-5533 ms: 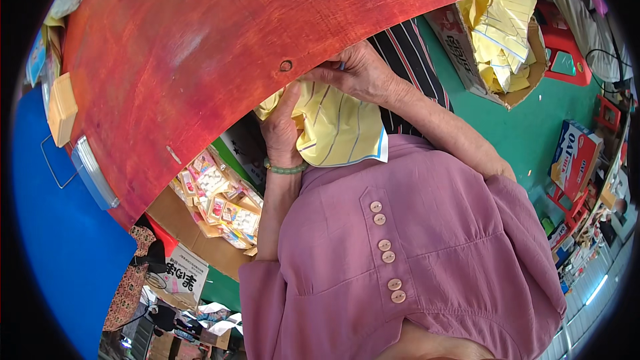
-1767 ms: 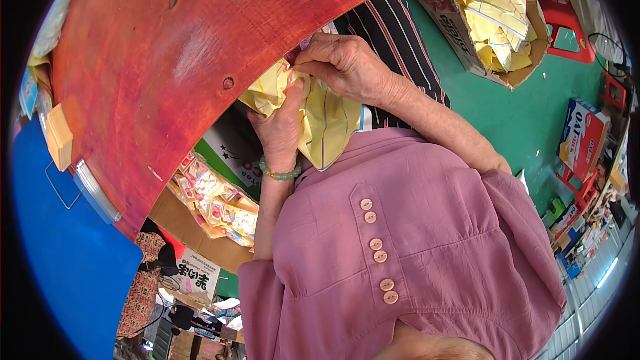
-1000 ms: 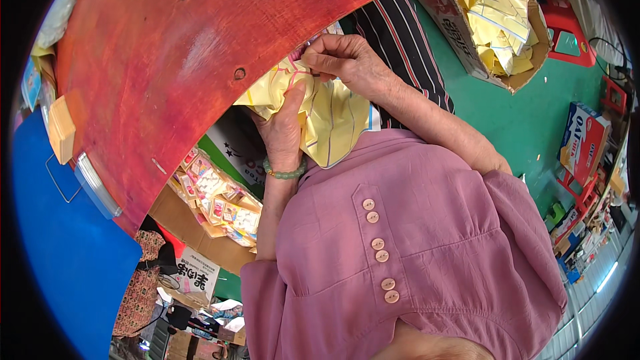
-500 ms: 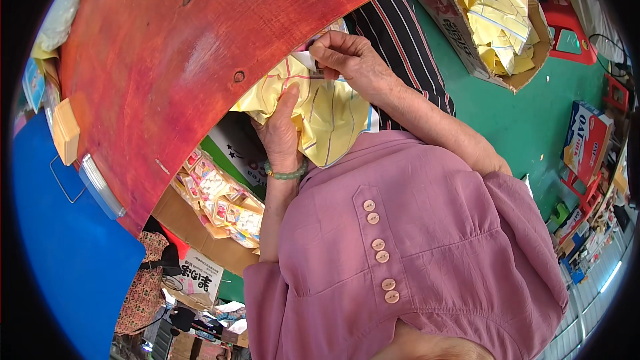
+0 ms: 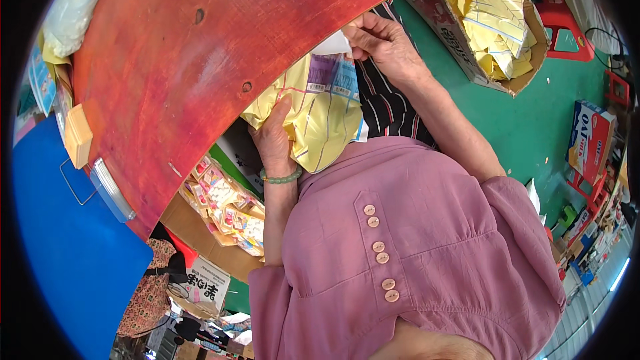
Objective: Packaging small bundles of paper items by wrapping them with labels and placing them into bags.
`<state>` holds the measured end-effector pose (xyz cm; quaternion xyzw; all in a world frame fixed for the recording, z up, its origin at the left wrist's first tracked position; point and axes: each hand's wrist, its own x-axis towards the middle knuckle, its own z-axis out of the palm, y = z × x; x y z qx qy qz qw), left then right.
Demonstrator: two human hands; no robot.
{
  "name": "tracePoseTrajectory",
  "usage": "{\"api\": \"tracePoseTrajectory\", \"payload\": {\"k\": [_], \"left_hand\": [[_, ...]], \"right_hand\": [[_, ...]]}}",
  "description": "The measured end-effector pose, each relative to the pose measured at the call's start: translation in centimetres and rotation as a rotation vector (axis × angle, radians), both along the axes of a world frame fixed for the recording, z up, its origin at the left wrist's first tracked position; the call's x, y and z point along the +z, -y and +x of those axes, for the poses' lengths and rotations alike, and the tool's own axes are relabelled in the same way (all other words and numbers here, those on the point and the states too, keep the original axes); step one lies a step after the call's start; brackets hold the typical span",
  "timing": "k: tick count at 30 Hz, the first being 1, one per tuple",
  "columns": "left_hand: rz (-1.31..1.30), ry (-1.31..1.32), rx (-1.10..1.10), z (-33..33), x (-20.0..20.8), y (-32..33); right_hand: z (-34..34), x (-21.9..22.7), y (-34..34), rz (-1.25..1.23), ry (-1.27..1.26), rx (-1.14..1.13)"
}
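A crinkled yellow sheet (image 5: 320, 123) with thin coloured lines lies over my lap, against the table edge. Purple and blue printed labels (image 5: 327, 75) with barcodes show on its upper part. My left hand (image 5: 273, 139), wearing a green bead bracelet, grips the sheet's left side with the thumb on top. At the sheet's upper end a white flap (image 5: 333, 45) stands up, pinched between the thumb and fingers of my right hand (image 5: 387, 43). Whether this flap is still joined to the sheet I cannot tell.
The red wooden table (image 5: 180, 60) curves in front of me. Below its edge is a carton of small printed packets (image 5: 227, 210). Right, a carton holds crumpled yellow sheets (image 5: 490, 13) on the green floor. A wooden block (image 5: 78, 137) sits at the table's left.
My right hand has moved up and right, drawing the white flap further out. The purple and blue labels now show more fully. My left hand keeps its hold; the view has shifted slightly.
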<state>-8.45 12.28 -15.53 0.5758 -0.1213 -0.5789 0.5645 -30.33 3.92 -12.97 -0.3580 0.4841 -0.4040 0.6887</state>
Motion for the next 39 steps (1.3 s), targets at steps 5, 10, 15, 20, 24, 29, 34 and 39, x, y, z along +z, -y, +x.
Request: {"api": "tracePoseTrajectory", "payload": {"k": [5, 10, 15, 20, 24, 29, 34, 39], "left_hand": [[0.004, 0.020, -0.006, 0.2, 0.2, 0.9], [0.058, 0.177, -0.031, 0.2, 0.4, 1.8], [0.078, 0.281, -0.072, 3.0, -2.4, 3.0], [-0.042, 0.271, -0.064, 2.0, -1.6, 3.1], [0.092, 0.001, -0.155, 3.8, -0.5, 2.3], [0.056, -0.030, -0.169, 5.3, -0.3, 0.0], [-0.036, 0.418, -0.117, 6.6, 2.6, -2.4], [-0.144, 1.021, -0.441, 5.2, 10.2, -3.5]], "right_hand": [[-3.9, 1.6, 1.5, -0.149, -0.156, -0.168], [-10.7, 3.0, 2.5, -0.185, -0.204, -0.376], [-16.5, 5.2, 1.3, -0.272, -0.157, -0.612], [-16.4, 6.9, -1.3, -0.309, -0.270, -0.542], [-13.1, 6.8, -3.2, -0.259, -0.150, -0.389], [-11.3, 7.6, -3.4, -0.263, -0.110, -0.311], [-11.4, 8.8, -3.2, -0.292, -0.111, -0.285], [-10.3, 11.3, -3.9, -0.356, -0.175, -0.056]]}}
